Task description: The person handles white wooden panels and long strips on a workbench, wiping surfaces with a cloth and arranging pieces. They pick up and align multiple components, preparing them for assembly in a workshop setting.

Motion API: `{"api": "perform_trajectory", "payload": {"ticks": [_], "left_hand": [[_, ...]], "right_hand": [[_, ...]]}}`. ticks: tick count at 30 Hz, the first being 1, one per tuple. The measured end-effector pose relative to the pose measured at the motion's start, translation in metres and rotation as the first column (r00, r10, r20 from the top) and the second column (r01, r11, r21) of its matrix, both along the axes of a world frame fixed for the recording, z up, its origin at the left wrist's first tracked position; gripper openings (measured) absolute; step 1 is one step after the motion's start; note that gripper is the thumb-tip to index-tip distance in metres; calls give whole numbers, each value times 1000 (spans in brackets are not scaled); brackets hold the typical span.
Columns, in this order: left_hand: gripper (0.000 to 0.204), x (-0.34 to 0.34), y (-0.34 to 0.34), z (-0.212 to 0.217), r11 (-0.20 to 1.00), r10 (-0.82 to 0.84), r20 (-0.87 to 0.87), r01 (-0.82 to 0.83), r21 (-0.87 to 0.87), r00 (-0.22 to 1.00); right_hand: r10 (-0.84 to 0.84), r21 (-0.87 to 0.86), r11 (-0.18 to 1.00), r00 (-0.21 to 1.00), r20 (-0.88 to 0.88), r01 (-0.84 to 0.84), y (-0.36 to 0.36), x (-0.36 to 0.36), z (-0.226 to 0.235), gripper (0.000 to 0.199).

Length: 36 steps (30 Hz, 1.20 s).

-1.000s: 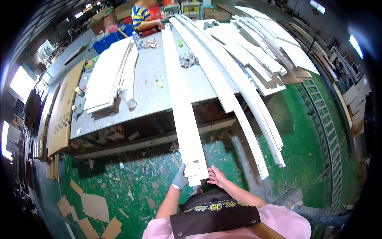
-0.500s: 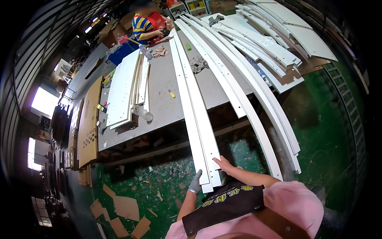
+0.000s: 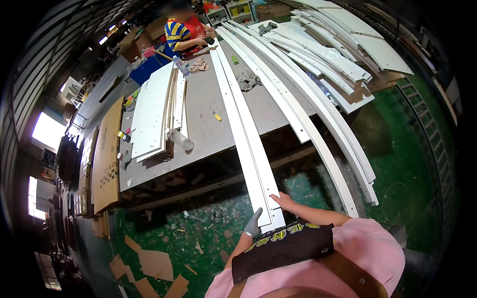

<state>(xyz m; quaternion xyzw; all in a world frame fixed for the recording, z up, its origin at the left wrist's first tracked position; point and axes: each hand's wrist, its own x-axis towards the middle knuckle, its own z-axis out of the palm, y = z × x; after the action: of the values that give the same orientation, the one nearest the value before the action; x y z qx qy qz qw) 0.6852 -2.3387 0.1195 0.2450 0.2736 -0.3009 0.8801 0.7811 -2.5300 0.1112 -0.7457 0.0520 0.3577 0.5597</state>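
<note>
Two long white boards lie side by side, running from the far end of the table past its near edge to my body. At their near end, my left hand, in a grey glove, grips the left edge. My bare right hand is closed on the right edge, its thumb on top and its other fingers partly hidden under the board. Small dark holes dot the boards' faces. Beyond the far end stands a person in a striped top and red apron, with a dark hand tool at the boards' tip.
More long white boards overhang the table on the right. Stacked white panels, a clear bottle, a yellow-handled tool and grey rags rest on it. Cardboard scraps litter the green floor. A ladder lies right.
The boards' near end and both my hands have shifted slightly right and up in the picture, nearer my apron. My grip stays the same. The far person's hand and tool have moved a little.
</note>
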Motion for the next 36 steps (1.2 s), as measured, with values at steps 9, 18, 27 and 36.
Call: {"api": "perform_trajectory", "payload": {"ticks": [9,18,27,36], "left_hand": [[54,2,-3,11,993,-26,-14,24,-116,1000],[42,-4,2,16,907,-307,325,172,384,895],[45,-5,-4,9,991,-113,27,111,74,993],[43,1,-1,5,983,-146,50,139,120,988]], "right_hand": [[94,-23,996,985,147,-92,0,-7,-12,52],[112,-154,985,965,238,-76,-3,-61,-32,72],[-110,-103,979,882,458,176,-41,-18,49,56],[464,-844,34,740,488,535,-300,39,68,78]]}}
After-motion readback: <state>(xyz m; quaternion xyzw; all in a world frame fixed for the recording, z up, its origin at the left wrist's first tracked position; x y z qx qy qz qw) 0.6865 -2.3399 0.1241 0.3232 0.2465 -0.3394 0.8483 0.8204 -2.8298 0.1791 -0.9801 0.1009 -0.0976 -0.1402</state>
